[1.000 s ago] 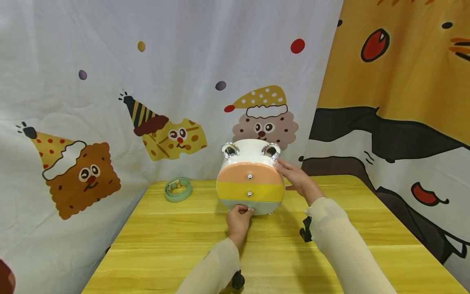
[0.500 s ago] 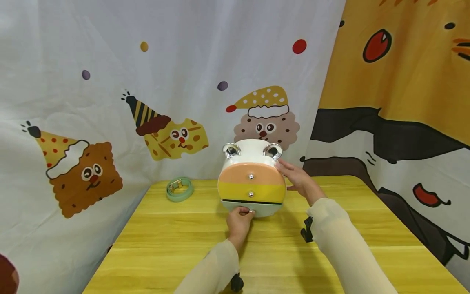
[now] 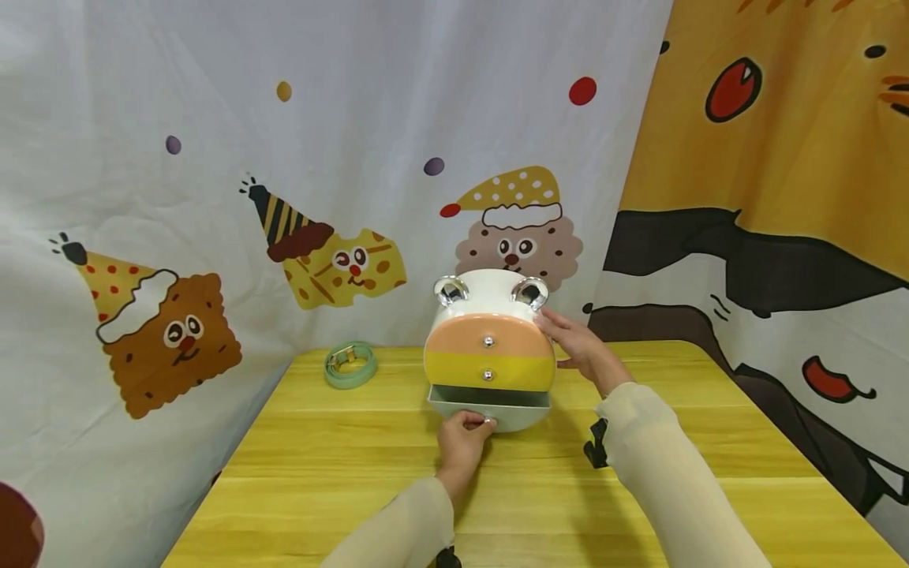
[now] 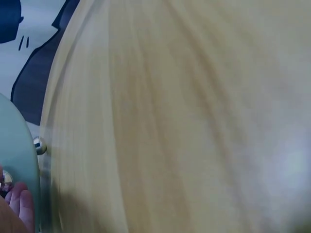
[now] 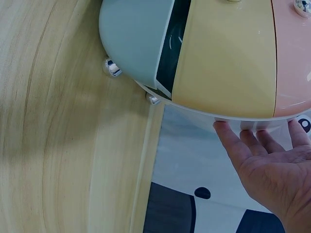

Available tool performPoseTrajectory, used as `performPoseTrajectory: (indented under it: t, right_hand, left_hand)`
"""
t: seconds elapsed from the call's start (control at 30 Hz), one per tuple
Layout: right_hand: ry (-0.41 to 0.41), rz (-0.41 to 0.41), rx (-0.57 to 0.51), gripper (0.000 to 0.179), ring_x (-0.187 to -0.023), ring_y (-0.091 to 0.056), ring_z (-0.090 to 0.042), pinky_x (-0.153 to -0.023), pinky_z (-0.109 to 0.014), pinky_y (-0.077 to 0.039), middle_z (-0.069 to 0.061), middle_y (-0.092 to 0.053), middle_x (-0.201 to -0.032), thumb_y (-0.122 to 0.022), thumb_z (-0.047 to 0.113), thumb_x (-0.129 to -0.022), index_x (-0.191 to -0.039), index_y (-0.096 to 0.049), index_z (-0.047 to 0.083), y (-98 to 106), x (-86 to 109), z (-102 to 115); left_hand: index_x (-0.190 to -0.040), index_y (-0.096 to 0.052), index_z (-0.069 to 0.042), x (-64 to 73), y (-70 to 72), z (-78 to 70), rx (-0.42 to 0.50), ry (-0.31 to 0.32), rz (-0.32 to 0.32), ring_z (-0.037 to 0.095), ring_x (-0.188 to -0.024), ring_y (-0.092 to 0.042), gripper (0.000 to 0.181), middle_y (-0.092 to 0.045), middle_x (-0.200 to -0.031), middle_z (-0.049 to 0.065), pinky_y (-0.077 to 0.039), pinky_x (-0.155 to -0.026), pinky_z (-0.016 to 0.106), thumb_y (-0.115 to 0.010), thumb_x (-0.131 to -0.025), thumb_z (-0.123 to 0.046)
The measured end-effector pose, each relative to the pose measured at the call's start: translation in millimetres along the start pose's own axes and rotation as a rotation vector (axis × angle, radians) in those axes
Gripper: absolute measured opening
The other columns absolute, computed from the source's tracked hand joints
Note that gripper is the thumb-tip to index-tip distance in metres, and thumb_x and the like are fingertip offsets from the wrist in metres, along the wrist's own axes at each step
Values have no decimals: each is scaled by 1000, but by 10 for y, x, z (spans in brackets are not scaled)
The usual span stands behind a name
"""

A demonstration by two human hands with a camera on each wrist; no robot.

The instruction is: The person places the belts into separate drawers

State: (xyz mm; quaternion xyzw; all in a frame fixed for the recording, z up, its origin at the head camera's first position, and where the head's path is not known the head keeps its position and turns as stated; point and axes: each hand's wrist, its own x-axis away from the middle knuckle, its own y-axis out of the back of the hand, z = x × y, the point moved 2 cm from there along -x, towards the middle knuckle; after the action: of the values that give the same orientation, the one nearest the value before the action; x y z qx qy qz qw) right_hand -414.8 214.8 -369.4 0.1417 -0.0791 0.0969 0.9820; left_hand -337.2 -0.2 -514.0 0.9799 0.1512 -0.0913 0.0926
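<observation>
A small frog-shaped drawer box with silver ring eyes stands at the back of the table. Its orange drawer and yellow drawer are closed, while the pale green bottom drawer is pulled partway out. My left hand pinches that drawer's silver knob, visible at the left edge of the left wrist view. Against the right side of the box rests my right hand; the right wrist view shows its fingertips touching the white shell. Inside the drawer I see only a dark green interior.
A coiled green belt with a gold buckle lies at the table's back left. The wood-grain table meets a white curtain with cartoon prints behind, and a patterned orange, black and white curtain on the right.
The bottom drawer has gone from closed to partly out, drawn toward me by my left hand. My right hand stays against the side of the box.
</observation>
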Motion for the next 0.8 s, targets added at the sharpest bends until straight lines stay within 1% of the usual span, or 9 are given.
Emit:
performPoseTrajectory:
  t: [0.1, 0.23, 0.3, 0.53, 0.7, 0.8]
  right_hand:
    - [0, 2, 1, 77, -148, -12, -39, -108, -62, -32, -13, -6, -165, -50, 58, -98, -160, -13, 30, 4, 0, 3]
    - [-4, 4, -4, 77, -148, -12, -39, -108, -62, -32, -12, -6, -165, -50, 59, -98, -160, -13, 30, 5, -2, 3]
    - [-1, 7, 3, 77, -148, -11, -39, -108, -62, -32, -13, -5, -165, -49, 58, -98, -160, -12, 30, 4, 2, 2]
    - [6, 2, -2, 75, -149, -10, -38, -108, -62, -32, -13, -4, -165, -47, 56, -100, -160, -13, 28, 7, 15, -11]
    - [14, 5, -1, 75, -149, -10, -38, -108, -62, -32, -13, -4, -165, -47, 56, -100, -160, -12, 27, 7, 12, -19]
    - [14, 9, -5, 74, -149, -10, -38, -108, -62, -32, -13, -4, -165, -47, 55, -101, -160, -12, 28, 10, 10, -24]
  left_hand:
    - [-74, -70, -4, 51, 28, -12, 14, -1, 17, 7, -61, -57, 16, -66, -68, -2, -49, -58, 24, -86, -73, -5]
    - [-74, -70, -2, 113, 65, -17, 22, -19, 30, 8, -62, -57, 17, -66, -69, -1, -49, -58, 24, -86, -73, -4]
    - [-74, -70, -2, 135, 84, -16, 21, -12, 39, 8, -62, -57, 16, -66, -69, 0, -49, -58, 23, -86, -73, -4]
    - [-79, -70, -3, 230, 157, -31, 34, 33, 110, 10, -67, -60, 14, -67, -74, 1, -50, -61, 23, -84, -77, -6]
    - [-80, -70, -3, 298, 208, -50, 33, 46, 122, 10, -68, -60, 14, -67, -75, 1, -51, -62, 23, -84, -78, -7]
    - [-81, -70, -3, 330, 231, -54, 32, 43, 125, 10, -69, -61, 14, -67, -75, 1, -51, -62, 23, -83, -78, -6]
